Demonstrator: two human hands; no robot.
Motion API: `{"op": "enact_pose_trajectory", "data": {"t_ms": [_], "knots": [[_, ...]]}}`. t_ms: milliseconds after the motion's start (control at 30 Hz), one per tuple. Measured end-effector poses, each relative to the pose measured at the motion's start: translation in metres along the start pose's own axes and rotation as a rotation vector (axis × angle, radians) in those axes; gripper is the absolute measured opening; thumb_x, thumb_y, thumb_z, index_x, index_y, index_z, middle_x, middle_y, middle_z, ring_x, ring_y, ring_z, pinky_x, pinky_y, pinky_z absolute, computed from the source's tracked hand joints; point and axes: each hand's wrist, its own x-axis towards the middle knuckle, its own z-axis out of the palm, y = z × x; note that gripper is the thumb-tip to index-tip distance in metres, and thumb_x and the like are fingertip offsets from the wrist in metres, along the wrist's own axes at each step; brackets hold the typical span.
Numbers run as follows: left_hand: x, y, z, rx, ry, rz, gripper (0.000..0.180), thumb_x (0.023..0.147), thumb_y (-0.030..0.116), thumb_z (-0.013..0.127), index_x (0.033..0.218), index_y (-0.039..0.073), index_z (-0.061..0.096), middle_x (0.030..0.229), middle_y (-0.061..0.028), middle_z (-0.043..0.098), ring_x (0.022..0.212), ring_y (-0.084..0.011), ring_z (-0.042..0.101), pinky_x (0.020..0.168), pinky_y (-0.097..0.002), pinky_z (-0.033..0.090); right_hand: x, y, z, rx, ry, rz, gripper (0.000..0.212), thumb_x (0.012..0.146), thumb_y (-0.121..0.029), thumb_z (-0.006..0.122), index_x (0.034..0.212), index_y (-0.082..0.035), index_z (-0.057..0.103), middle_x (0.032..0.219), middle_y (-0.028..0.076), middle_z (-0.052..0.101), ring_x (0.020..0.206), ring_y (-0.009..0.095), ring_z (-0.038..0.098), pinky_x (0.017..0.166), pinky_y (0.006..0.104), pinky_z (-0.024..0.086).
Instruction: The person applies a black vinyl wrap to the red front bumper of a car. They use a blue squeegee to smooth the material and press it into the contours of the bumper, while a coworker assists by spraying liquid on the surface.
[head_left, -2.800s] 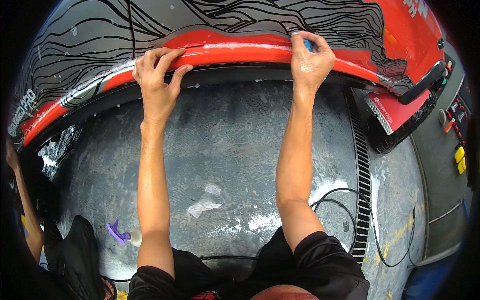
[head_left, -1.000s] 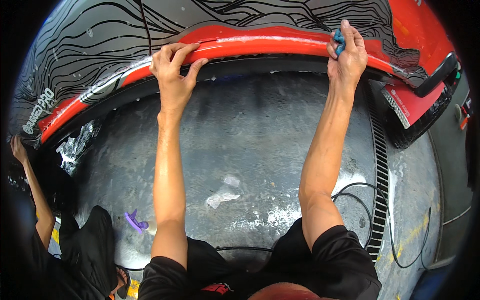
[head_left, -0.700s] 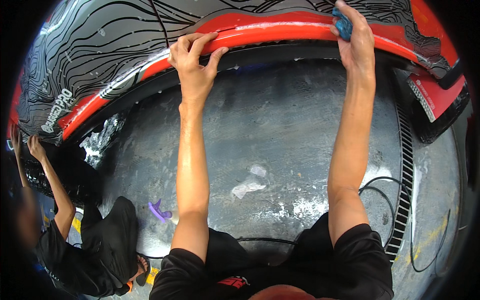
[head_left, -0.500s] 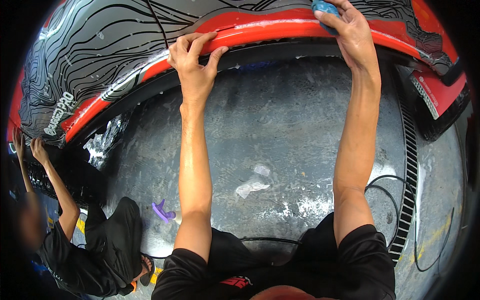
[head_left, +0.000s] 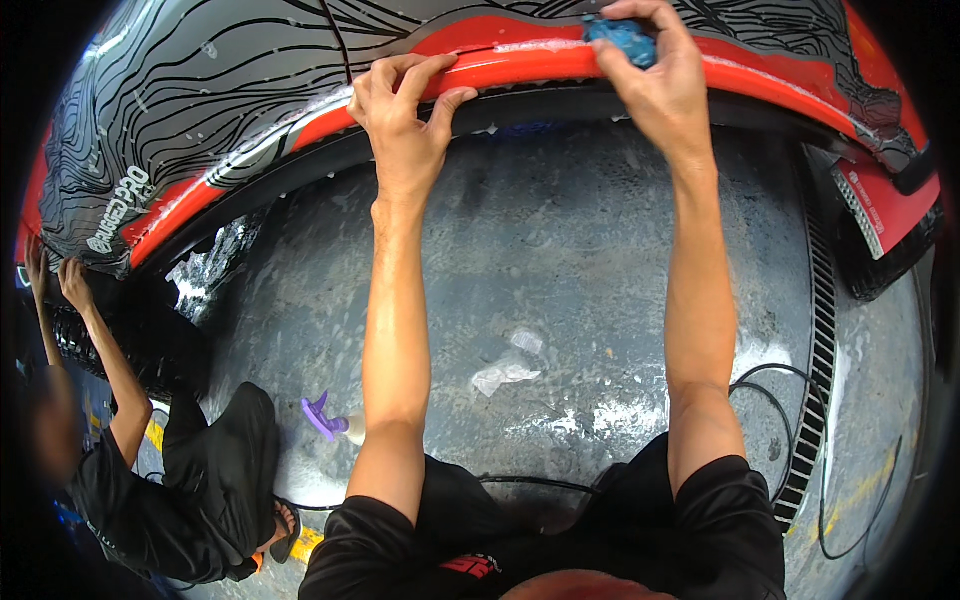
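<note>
My right hand (head_left: 655, 90) grips a crumpled blue cloth (head_left: 622, 42) and presses it on the red lower strip (head_left: 540, 68) of a car's side. My left hand (head_left: 405, 125) rests its fingertips on the same strip, further left, with the thumb held apart from the fingers and nothing visible between them. Whitish foam or wet film streaks the strip beside both hands. Above it, the grey door panel (head_left: 230, 120) carries black wavy line graphics and scattered droplets.
A co-worker (head_left: 190, 480) in black crouches at the left, both hands on the car's lower corner. A spray bottle with a purple trigger (head_left: 322, 418) stands near my left forearm. Crumpled clear plastic (head_left: 505, 375) lies on the wet floor. A drain grate (head_left: 818, 340) and black hose (head_left: 780, 370) are at the right.
My right hand has slid left along the red strip with the blue cloth, closer to my left hand. The left hand stays on the strip; the view has shifted slightly.
</note>
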Motion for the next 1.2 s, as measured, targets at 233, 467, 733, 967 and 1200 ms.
{"op": "enact_pose_trajectory", "data": {"t_ms": [233, 467, 733, 967, 1200], "knots": [[0.002, -0.002, 0.003, -0.010, 0.021, 0.023, 0.043, 0.080, 0.032, 0.094, 0.119, 0.021, 0.083, 0.114, 0.0016, 0.070, 0.108, -0.0218, 0.057, 0.100, -0.0404, 0.039, -0.013, 0.030, 0.034, -0.208, 0.179, -0.290, 0.032, 0.086, 0.001, 0.073, 0.117, 0.002, 0.066, 0.109, 0.022, 0.067, 0.105, 0.045, 0.064, 0.099, 0.0471, 0.052], [0.001, -0.002, 0.007, -0.001, 0.058, 0.048, 0.041, 0.081, 0.033, 0.094, 0.119, 0.022, 0.084, 0.113, 0.0018, 0.071, 0.109, -0.0214, 0.057, 0.099, -0.0402, 0.040, -0.008, 0.025, 0.008, -0.217, 0.217, -0.102, 0.022, 0.095, 0.001, 0.069, 0.116, 0.000, 0.064, 0.109, 0.013, 0.067, 0.102, 0.025, 0.063, 0.094, 0.0396, 0.051], [-0.003, -0.013, 0.003, 0.006, 0.044, 0.067, 0.041, 0.080, 0.033, 0.094, 0.118, 0.023, 0.083, 0.113, 0.0031, 0.072, 0.108, -0.0209, 0.059, 0.098, -0.0399, 0.042, -0.011, 0.034, 0.030, -0.360, 0.079, -0.323, 0.038, 0.087, 0.000, 0.069, 0.124, 0.004, 0.065, 0.122, 0.026, 0.066, 0.117, 0.048, 0.061, 0.105, 0.0549, 0.048], [0.003, -0.004, 0.006, 0.012, 0.048, 0.057, 0.042, 0.078, 0.031, 0.095, 0.117, 0.021, 0.084, 0.111, 0.0015, 0.072, 0.106, -0.0213, 0.060, 0.096, -0.0391, 0.044, -0.014, 0.017, 0.046, -0.349, 0.104, -0.354, 0.036, 0.086, -0.003, 0.070, 0.122, 0.002, 0.067, 0.116, 0.023, 0.069, 0.107, 0.041, 0.066, 0.093, 0.0526, 0.053], [0.000, -0.007, -0.005, -0.021, 0.001, 0.034, 0.042, 0.078, 0.031, 0.095, 0.118, 0.021, 0.083, 0.110, 0.0023, 0.071, 0.106, -0.0208, 0.058, 0.099, -0.0399, 0.040, -0.006, 0.021, 0.008, -0.351, 0.069, -0.217, 0.020, 0.084, 0.002, 0.069, 0.104, 0.000, 0.070, 0.100, 0.018, 0.074, 0.097, 0.038, 0.072, 0.085, 0.0433, 0.056]]}}
